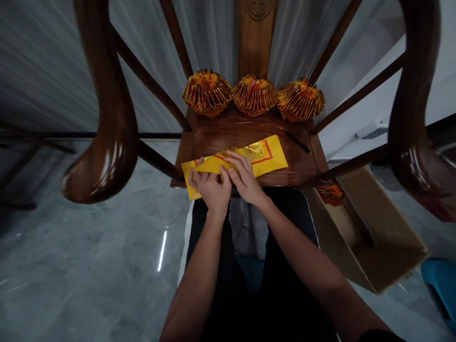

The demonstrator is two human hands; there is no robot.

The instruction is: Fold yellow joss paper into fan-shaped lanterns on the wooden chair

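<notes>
Yellow joss paper (276, 154) with a red border and a gold foil patch lies slantwise on the wooden chair seat (228, 128). Its near edge is lifted and partly folded over. My left hand (213, 189) grips this raised edge with bent fingers. Beside it, touching or almost touching, my right hand (245, 179) presses its fingers on the folded part. The fingers cover the middle of the paper, so the fold beneath them is hidden. Three pleated gold-and-red paper ornaments (254, 96) stand in a row along the back of the seat.
A thin dark stick (297, 141) rests on the seat's right side. Curved chair arms (107, 142) rise on both sides. To the right on the floor stands an open cardboard box (384, 223), with another pleated ornament (331, 194) by its far left edge. A blue object (440, 285) is at far right.
</notes>
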